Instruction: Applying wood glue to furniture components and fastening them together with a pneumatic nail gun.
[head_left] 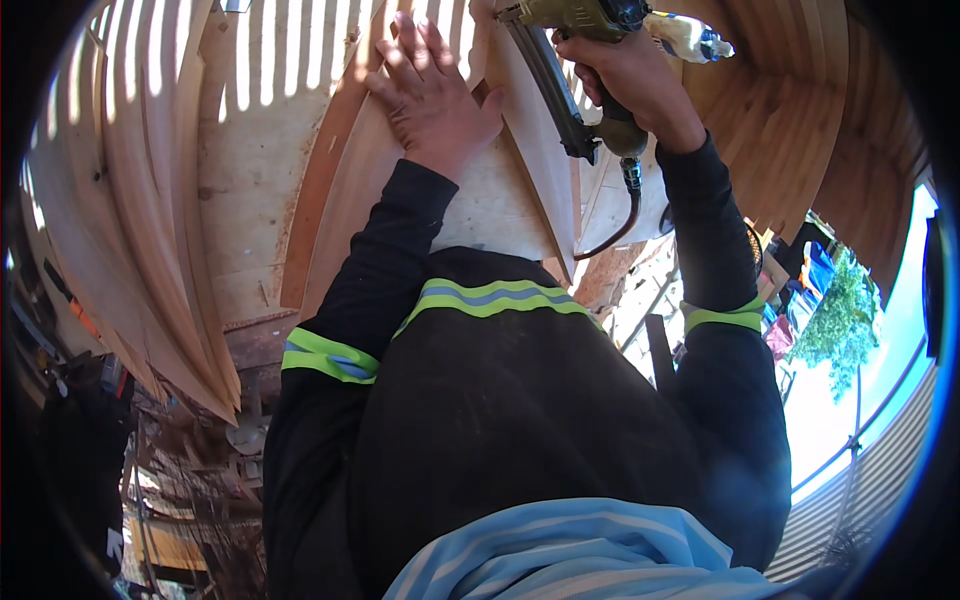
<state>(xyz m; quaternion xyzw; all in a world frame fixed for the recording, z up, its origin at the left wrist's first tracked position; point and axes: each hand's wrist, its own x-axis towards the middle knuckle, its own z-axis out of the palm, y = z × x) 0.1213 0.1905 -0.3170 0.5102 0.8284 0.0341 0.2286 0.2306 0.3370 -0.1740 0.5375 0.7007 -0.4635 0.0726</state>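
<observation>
My left hand lies flat with its fingers apart on a pale wooden board. Along that board's left side runs a darker reddish wooden strip. In my right hand is a dark green nail gun, gripped by its handle. Its long black magazine slants down from the nose, which is near the top edge. An air hose hangs from the handle's end and curves away to the left. A narrow pointed board stands between my left hand and the magazine.
Several long curved boards lean at the left. Tall wooden panels rise at the right. A whitish plastic bottle is just beyond my right hand. Stripes of sunlight cross the plywood. Scrap and tools clutter the lower left.
</observation>
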